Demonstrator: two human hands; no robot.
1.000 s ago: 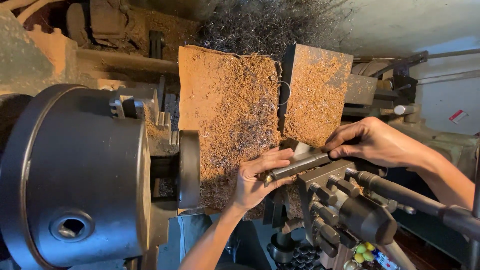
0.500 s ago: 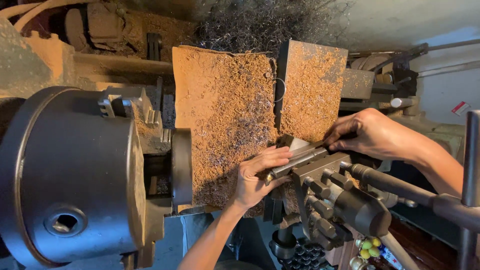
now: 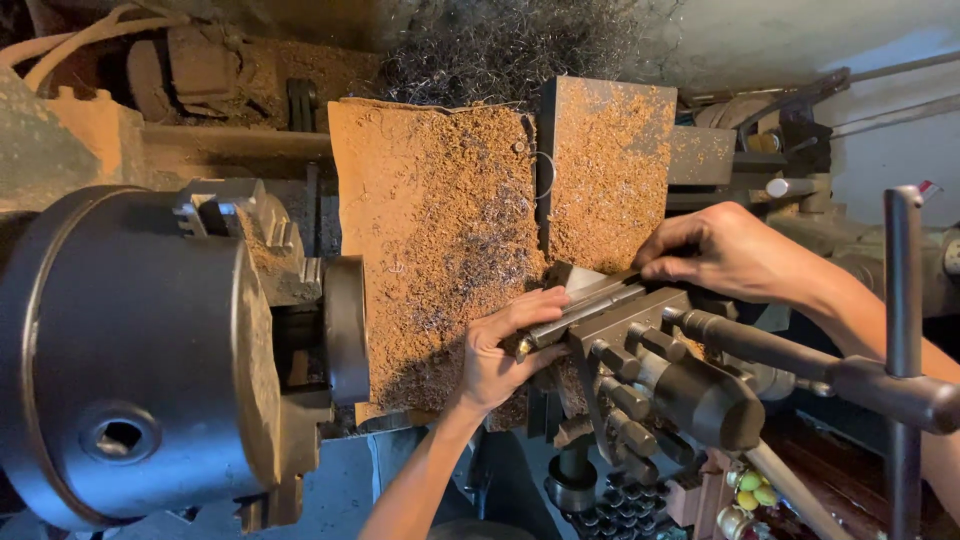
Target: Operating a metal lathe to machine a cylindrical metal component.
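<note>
I look down on a lathe. My left hand (image 3: 503, 350) pinches the front end of a long grey cutting tool bar (image 3: 590, 303) that lies in the tool post (image 3: 650, 365). My right hand (image 3: 722, 252) presses its fingers on the back end of the same bar. The tool tip points toward a round metal disc (image 3: 345, 330) clamped in the big dark chuck (image 3: 130, 360) at the left. Several clamp bolts (image 3: 625, 395) stick up from the tool post, close below both hands.
Two boards (image 3: 440, 240) coated in rusty swarf stand behind the tool post. A tangle of metal shavings (image 3: 500, 45) lies at the top. A lever handle (image 3: 800, 365) and an upright bar (image 3: 903, 330) jut out at the right.
The view has shifted slightly, so the chuck and boards sit a little differently in frame. Both hands stay on the tool bar with almost no movement.
</note>
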